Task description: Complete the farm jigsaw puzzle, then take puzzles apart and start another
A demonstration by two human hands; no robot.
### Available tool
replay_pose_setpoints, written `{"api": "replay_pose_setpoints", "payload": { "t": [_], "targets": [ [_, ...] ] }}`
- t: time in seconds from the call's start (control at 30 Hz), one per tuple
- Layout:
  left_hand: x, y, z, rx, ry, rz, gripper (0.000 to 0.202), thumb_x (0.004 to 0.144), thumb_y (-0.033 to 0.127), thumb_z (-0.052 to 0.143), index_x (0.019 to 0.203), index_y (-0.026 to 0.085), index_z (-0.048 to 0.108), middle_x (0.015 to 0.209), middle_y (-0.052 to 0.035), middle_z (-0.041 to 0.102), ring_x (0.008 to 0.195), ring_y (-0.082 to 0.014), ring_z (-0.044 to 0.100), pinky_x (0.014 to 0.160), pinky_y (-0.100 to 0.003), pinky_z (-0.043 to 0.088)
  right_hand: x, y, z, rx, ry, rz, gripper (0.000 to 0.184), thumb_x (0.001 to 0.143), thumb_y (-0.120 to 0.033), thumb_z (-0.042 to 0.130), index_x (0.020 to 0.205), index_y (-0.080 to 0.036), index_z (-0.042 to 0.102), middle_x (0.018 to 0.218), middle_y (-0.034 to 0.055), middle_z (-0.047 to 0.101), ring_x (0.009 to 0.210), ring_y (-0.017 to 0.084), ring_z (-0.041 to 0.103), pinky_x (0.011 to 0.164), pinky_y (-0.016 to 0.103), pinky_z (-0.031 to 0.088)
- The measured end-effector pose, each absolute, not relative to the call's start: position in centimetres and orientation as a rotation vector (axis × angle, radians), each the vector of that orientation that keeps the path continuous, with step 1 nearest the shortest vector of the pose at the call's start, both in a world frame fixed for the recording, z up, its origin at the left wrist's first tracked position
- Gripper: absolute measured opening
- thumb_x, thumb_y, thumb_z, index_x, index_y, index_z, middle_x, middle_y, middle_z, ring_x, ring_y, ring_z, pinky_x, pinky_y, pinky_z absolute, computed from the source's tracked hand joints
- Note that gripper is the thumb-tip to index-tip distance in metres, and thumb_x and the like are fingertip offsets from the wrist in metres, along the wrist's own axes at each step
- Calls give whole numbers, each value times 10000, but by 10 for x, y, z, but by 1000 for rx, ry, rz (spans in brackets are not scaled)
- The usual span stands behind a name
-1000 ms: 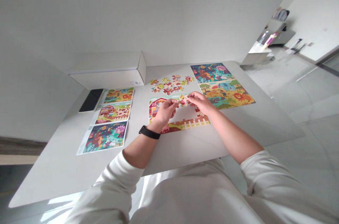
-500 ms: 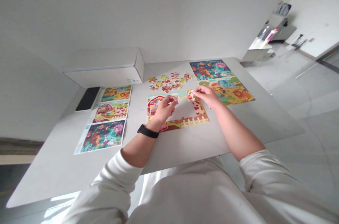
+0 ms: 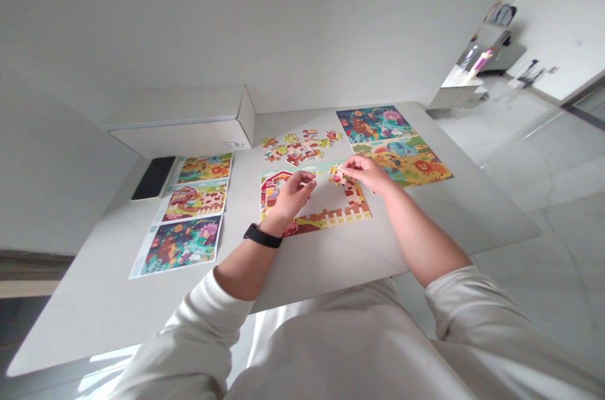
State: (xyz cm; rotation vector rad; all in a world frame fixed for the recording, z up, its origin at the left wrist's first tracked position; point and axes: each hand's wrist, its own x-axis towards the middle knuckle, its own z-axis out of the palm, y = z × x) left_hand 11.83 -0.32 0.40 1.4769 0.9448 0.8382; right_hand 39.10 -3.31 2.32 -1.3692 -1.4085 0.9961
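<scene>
A part-built farm puzzle (image 3: 331,218) lies on the white table (image 3: 359,255) in front of me; its frame with a red barn and a picket fence is joined and its middle is bare. My right hand (image 3: 366,172) pinches a small puzzle piece (image 3: 337,174) over the puzzle's upper right edge. Over the puzzle's left side hovers my left hand (image 3: 293,193), a black band on its wrist and its fingers curled; whether it holds anything I cannot make out. Several loose pieces (image 3: 300,147) lie just beyond the puzzle.
Two finished puzzles (image 3: 392,145) lie at the right. A sheet with three reference pictures (image 3: 189,211) lies at the left, a black phone (image 3: 154,177) beside it. A white box (image 3: 189,126) stands at the back left against the wall.
My hands have parted. The right hand carried the piece right toward the puzzle's upper right edge, then slightly back left. The left hand let go of it and stayed over the puzzle's left side.
</scene>
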Motion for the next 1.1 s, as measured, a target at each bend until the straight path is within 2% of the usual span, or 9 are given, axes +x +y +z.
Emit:
{"api": "replay_pose_setpoints", "payload": {
  "t": [0.3,0.57,0.87,1.1],
  "targets": [
    [118,-5,6,1645,957,854,289,905,420,722,1096,208,677,937,-15,686,663,-100,566,584,-212,450,395,-32,16,-1437,-1513,936,383,812,-574,835,915,-220,732,846,29,768,749,186,670,714,305,508],
    [117,-6,3,1753,919,869,253,910,380,704,1093,206,691,1052,-54,731,786,-137,636,680,-248,494,392,-35,20,-1411,-1620,1032,356,819,-542,844,885,-208,739,849,46,780,767,194,694,729,313,510],
    [117,-5,3,1837,913,841,242,931,348,684,1128,207,690,1048,-50,752,810,-146,661,733,-260,520,393,-38,26,-1365,-1681,1282,299,766,-444,904,873,-205,758,847,46,784,766,192,707,707,302,544],
    [118,-6,1,1847,926,831,232,931,338,687,1122,207,699,1046,-51,750,817,-146,657,747,-261,522,394,-38,21,-1404,-1752,1313,227,742,-386,894,855,-227,779,837,22,803,757,186,723,697,286,540]
  ]
}}
